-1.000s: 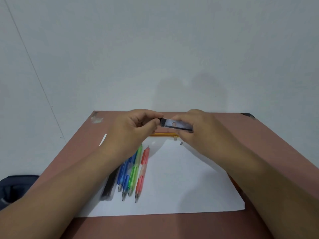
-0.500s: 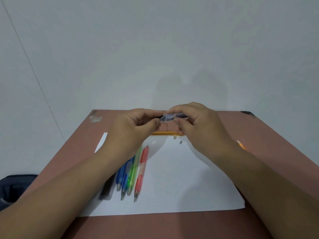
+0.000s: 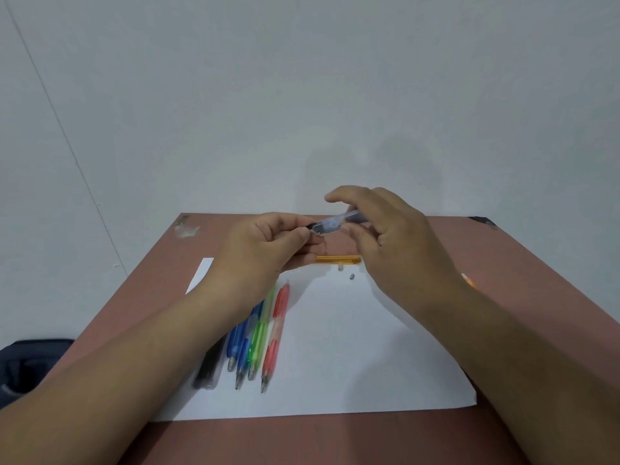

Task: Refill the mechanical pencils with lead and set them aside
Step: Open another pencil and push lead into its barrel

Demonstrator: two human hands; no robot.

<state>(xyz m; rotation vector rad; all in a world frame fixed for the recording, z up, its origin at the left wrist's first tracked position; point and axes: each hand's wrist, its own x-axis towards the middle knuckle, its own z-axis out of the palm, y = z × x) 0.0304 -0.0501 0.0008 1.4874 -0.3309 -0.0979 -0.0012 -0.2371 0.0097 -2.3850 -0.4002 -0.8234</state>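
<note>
we are holding one small translucent lead case (image 3: 335, 223) up between our two hands, above the far end of the table (image 3: 536, 263). our left hand (image 3: 265, 253) is pinching its dark end with thumb and curled fingers, and our right hand (image 3: 389, 236) is gripping the other end, with the index finger lifted off above it. a round mark is showing on the case, but we are not able to read any writing on it.

we are counting four mechanical pencils lying side by side below our left fingers on one white sheet of paper (image 3: 352, 357): two blue pencils (image 3: 240, 340), one green pencil (image 3: 257, 337) and one red pencil (image 3: 275, 333), tips toward us. one dark case (image 3: 209, 367) is lying just left of them. one orange pencil (image 3: 337, 259) is lying crosswise just under our fingers, and two tiny caps (image 3: 346, 272) are sitting beside it on the paper. another orange tip (image 3: 468, 280) is peeking out past our right wrist.
</note>
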